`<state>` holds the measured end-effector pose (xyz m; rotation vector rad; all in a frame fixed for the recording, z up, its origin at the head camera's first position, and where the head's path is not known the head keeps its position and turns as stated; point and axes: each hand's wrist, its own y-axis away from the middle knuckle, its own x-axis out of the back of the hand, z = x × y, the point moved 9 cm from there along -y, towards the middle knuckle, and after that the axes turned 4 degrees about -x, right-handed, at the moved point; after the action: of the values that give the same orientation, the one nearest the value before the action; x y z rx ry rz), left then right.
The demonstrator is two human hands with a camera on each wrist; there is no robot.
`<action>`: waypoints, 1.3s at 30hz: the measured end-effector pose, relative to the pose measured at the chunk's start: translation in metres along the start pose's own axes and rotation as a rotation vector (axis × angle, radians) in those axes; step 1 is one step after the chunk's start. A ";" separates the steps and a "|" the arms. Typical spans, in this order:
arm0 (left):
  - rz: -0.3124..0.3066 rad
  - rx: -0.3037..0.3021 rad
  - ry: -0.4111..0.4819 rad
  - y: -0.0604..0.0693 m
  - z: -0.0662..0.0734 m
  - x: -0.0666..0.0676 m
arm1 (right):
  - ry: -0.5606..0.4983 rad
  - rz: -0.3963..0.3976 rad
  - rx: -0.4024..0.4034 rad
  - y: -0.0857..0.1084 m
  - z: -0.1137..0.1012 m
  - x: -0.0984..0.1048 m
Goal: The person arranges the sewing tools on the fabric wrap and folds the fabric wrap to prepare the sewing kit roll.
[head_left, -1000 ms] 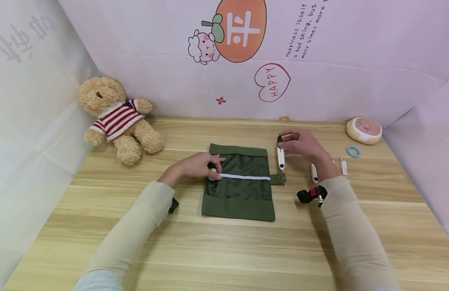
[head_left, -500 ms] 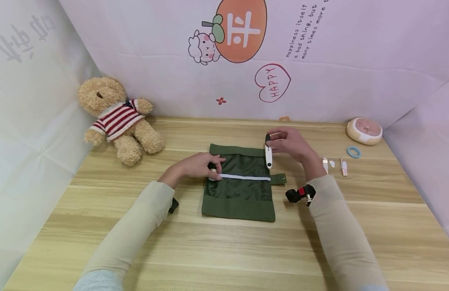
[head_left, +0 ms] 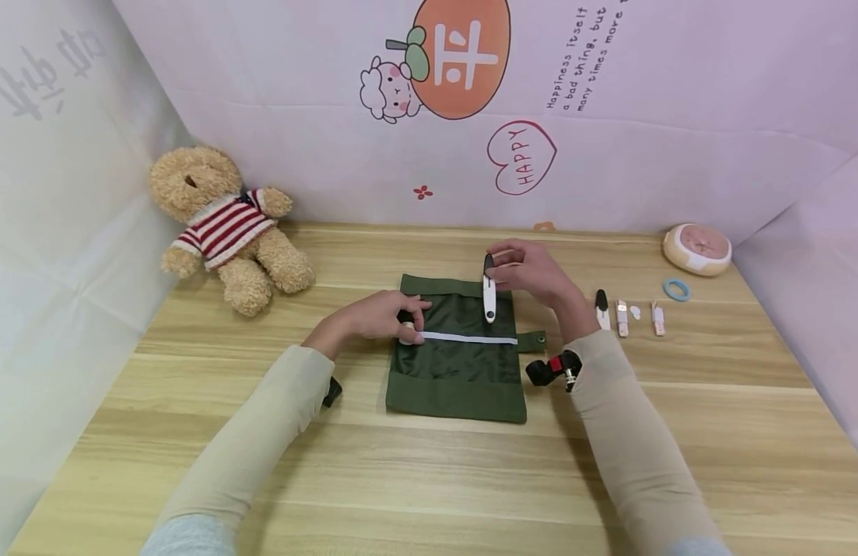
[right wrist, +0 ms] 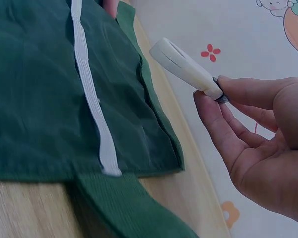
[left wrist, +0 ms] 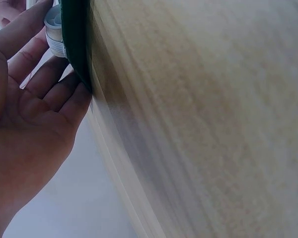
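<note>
A dark green fabric pouch (head_left: 456, 398) lies unfolded on the wooden table, a white elastic band (head_left: 470, 340) across its middle. At the pouch's left edge my left hand (head_left: 373, 315) (left wrist: 35, 114) has thumb and fingers around a small pale spool (head_left: 406, 332) (left wrist: 54, 37), partly hidden by the fingers. Above the upper right part of the pouch, my right hand (head_left: 529, 270) (right wrist: 268, 134) pinches the black end of a slim white tool (head_left: 490, 301) (right wrist: 186, 64). Its white end hangs down in the head view. A snap strap (head_left: 533, 342) (right wrist: 134, 208) extends from the pouch's right edge.
On the right lie another black-and-white tool (head_left: 601, 303), two small pale items (head_left: 622, 316) (head_left: 658, 318), a tiny white piece (head_left: 635, 312), a blue ring (head_left: 676, 289) and a round pink-topped case (head_left: 700, 249). A teddy bear (head_left: 227, 232) sits at the back left.
My right hand has moved left with the white tool, from right of the pouch to over it, uncovering the small items at the right. My left hand has stayed in place.
</note>
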<state>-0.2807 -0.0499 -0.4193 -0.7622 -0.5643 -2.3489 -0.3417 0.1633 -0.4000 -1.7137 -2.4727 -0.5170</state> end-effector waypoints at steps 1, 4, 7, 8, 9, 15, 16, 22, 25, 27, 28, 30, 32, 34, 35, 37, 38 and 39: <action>-0.001 0.001 -0.001 0.000 0.000 0.000 | 0.000 -0.002 0.003 -0.001 -0.001 -0.002; -0.003 0.005 -0.005 -0.001 -0.001 0.000 | -0.012 -0.014 0.012 -0.003 -0.002 -0.008; -0.005 0.007 -0.010 -0.002 -0.002 -0.001 | -0.028 -0.025 0.020 -0.005 -0.005 -0.014; -0.005 0.006 -0.010 -0.002 -0.002 -0.001 | -0.033 -0.028 0.021 -0.006 -0.005 -0.016; -0.006 0.004 -0.010 -0.002 -0.002 -0.001 | -0.036 -0.030 0.022 -0.007 -0.005 -0.018; -0.007 -0.008 0.008 -0.002 0.001 0.000 | -0.048 -0.036 0.025 -0.013 -0.006 -0.031; -0.008 -0.009 0.009 -0.002 0.001 0.000 | -0.050 -0.037 0.024 -0.014 -0.006 -0.032; -0.011 -0.009 0.002 -0.002 0.002 0.000 | -0.067 -0.040 0.014 -0.017 -0.005 -0.041; -0.014 -0.009 0.004 -0.002 0.002 -0.001 | -0.081 -0.046 0.015 -0.018 -0.006 -0.045; -0.015 -0.007 0.006 -0.002 0.002 -0.001 | -0.086 -0.049 0.015 -0.019 -0.006 -0.048; -0.015 -0.007 0.005 -0.002 0.002 -0.001 | -0.088 -0.050 0.015 -0.019 -0.006 -0.049; -0.013 -0.007 0.003 -0.003 0.002 -0.001 | -0.088 -0.053 0.021 -0.020 -0.006 -0.051; -0.012 -0.007 0.001 -0.003 0.001 -0.001 | -0.088 -0.055 0.027 -0.021 -0.006 -0.053; -0.011 -0.008 -0.002 -0.003 0.001 -0.001 | -0.089 -0.057 0.034 -0.022 -0.007 -0.056; -0.011 -0.009 -0.002 -0.003 0.001 -0.001 | -0.088 -0.061 0.038 -0.022 -0.008 -0.057; -0.013 -0.011 -0.003 -0.004 0.000 -0.001 | -0.094 -0.065 0.040 -0.023 -0.008 -0.060; -0.013 -0.011 -0.005 -0.004 0.000 -0.001 | -0.096 -0.065 0.040 -0.023 -0.008 -0.061; -0.013 -0.012 -0.006 -0.004 0.000 -0.001 | -0.095 -0.064 0.039 -0.024 -0.008 -0.062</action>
<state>-0.2826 -0.0467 -0.4205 -0.7737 -0.5604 -2.3645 -0.3417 0.0977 -0.4138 -1.6876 -2.5920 -0.3984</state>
